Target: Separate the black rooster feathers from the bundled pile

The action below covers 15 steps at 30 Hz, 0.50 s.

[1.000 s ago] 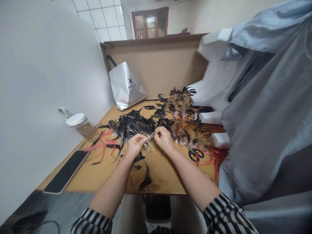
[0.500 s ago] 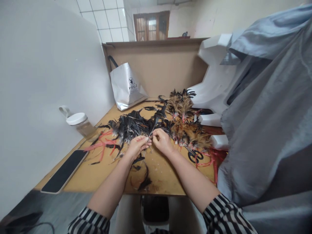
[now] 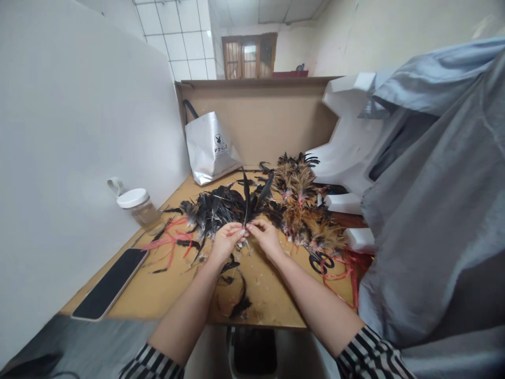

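Observation:
Black feathers (image 3: pixel 247 199) stand upright from the pinched fingertips of both my hands. My left hand (image 3: pixel 229 239) is closed on their lower ends, thumb against fingers. Right beside it, my right hand (image 3: pixel 265 237) is closed too, its fingertips pinching the same quill ends. Just behind my hands lies a loose pile of black feathers (image 3: pixel 215 208). To the right are brown feather bundles (image 3: pixel 311 223), some bound with red strips at their bases. A few stray dark feathers (image 3: pixel 240 305) lie near the table's front edge.
Black-handled scissors (image 3: pixel 321 261) and red plastic strips (image 3: pixel 347 271) lie at the right. On the left are more red strips (image 3: pixel 171 239), a lidded jar (image 3: pixel 140 210) and a phone (image 3: pixel 110 284). A silver bag (image 3: pixel 211 150) stands at the back. Grey cloth (image 3: pixel 430 210) hangs on the right.
The feathers in my hands have turned upright and fan out more. My fingertips have come closer together at the quill ends. The whole view has tilted slightly upward.

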Each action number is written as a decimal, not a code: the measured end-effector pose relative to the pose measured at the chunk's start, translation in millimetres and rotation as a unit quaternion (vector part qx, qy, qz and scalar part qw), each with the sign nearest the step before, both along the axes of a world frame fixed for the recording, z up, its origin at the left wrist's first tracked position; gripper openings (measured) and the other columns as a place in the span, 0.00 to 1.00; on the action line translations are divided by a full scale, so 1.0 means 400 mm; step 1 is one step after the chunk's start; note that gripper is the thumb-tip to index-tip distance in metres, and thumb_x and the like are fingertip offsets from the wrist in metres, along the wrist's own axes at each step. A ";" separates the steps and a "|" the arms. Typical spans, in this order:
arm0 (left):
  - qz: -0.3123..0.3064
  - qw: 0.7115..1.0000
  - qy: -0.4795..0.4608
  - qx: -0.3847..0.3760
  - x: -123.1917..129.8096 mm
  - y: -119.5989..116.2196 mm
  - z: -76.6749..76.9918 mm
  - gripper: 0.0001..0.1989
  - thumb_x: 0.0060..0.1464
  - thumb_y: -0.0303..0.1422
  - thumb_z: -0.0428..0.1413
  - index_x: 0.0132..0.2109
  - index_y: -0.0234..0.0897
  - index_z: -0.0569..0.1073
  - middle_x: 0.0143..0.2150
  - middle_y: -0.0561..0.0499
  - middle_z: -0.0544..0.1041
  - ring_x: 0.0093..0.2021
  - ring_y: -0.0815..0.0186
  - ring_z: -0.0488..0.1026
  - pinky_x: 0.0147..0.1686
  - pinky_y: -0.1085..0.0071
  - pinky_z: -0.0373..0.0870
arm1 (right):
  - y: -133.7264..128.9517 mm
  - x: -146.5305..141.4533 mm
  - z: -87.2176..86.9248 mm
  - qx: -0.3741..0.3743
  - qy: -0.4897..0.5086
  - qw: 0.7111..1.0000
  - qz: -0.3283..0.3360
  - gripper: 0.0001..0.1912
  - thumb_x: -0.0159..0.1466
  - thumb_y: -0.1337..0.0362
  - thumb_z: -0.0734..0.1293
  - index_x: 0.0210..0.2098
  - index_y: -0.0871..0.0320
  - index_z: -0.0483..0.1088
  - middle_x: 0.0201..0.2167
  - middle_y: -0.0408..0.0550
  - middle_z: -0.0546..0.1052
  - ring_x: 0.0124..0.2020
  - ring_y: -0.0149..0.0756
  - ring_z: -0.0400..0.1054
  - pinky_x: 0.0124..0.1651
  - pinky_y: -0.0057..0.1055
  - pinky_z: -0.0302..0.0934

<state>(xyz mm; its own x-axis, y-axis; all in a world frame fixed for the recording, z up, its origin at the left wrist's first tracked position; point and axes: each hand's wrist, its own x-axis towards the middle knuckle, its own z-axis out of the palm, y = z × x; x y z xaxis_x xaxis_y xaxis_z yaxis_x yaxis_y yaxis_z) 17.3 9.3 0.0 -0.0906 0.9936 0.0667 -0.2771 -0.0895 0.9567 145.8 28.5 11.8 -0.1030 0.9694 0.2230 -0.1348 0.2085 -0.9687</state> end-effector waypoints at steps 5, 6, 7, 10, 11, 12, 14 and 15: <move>-0.018 0.999 0.034 0.003 0.005 -0.006 0.006 0.17 0.37 0.35 0.62 0.35 0.31 0.70 0.27 0.50 0.75 0.25 0.71 0.72 0.28 0.74 0.68 | 0.005 -0.005 -0.006 -0.015 0.021 1.000 -0.004 0.10 0.46 0.59 0.68 0.23 0.58 0.65 0.20 0.42 0.69 0.22 0.30 0.62 0.28 0.27 0.58; -0.019 0.999 0.045 0.005 0.007 -0.007 0.007 0.16 0.37 0.34 0.62 0.35 0.32 0.70 0.27 0.50 0.75 0.24 0.72 0.71 0.28 0.75 0.68 | 0.006 -0.004 -0.007 -0.008 0.015 1.000 -0.015 0.10 0.46 0.60 0.68 0.22 0.59 0.65 0.19 0.41 0.68 0.22 0.29 0.62 0.27 0.26 0.57; -0.018 0.998 0.058 0.008 0.008 -0.008 0.008 0.15 0.37 0.34 0.62 0.34 0.32 0.71 0.27 0.51 0.75 0.23 0.73 0.70 0.27 0.75 0.67 | 0.006 -0.003 -0.008 0.001 0.007 1.000 -0.025 0.09 0.46 0.60 0.68 0.22 0.59 0.65 0.19 0.41 0.68 0.22 0.29 0.61 0.27 0.26 0.56; -0.003 0.996 0.080 0.031 0.012 -0.008 0.010 0.13 0.35 0.32 0.62 0.32 0.32 0.71 0.25 0.52 0.74 0.22 0.75 0.67 0.23 0.78 0.65 | 0.007 0.001 -0.004 0.026 -0.024 0.999 -0.041 0.09 0.46 0.61 0.68 0.21 0.59 0.65 0.19 0.41 0.67 0.23 0.28 0.60 0.28 0.26 0.55; 0.004 0.996 0.083 0.032 0.012 -0.008 0.011 0.13 0.35 0.32 0.62 0.31 0.32 0.71 0.24 0.52 0.74 0.21 0.75 0.67 0.22 0.78 0.64 | 0.006 0.002 -0.001 0.030 -0.036 0.998 -0.041 0.09 0.46 0.61 0.68 0.20 0.59 0.66 0.19 0.41 0.67 0.23 0.28 0.60 0.28 0.25 0.55; 0.006 0.996 0.085 0.028 0.011 -0.009 0.013 0.13 0.35 0.33 0.62 0.30 0.32 0.71 0.23 0.52 0.74 0.20 0.75 0.66 0.21 0.78 0.63 | 0.004 0.003 0.003 0.030 -0.044 0.998 -0.040 0.09 0.47 0.61 0.68 0.20 0.59 0.66 0.19 0.40 0.67 0.23 0.28 0.60 0.28 0.25 0.54; -0.002 0.997 0.083 0.007 0.009 -0.010 0.017 0.13 0.35 0.34 0.62 0.30 0.31 0.72 0.22 0.52 0.74 0.19 0.74 0.66 0.20 0.78 0.62 | 0.001 0.007 0.013 0.024 -0.044 0.998 -0.029 0.09 0.47 0.61 0.68 0.20 0.59 0.66 0.19 0.40 0.67 0.22 0.28 0.60 0.28 0.25 0.54; -0.013 0.997 0.078 -0.003 0.007 -0.011 0.018 0.13 0.36 0.34 0.62 0.30 0.31 0.72 0.22 0.51 0.74 0.19 0.74 0.67 0.20 0.77 0.62 | -0.001 0.009 0.018 0.016 -0.036 0.999 -0.014 0.09 0.47 0.60 0.68 0.20 0.59 0.66 0.19 0.40 0.67 0.22 0.27 0.60 0.27 0.25 0.54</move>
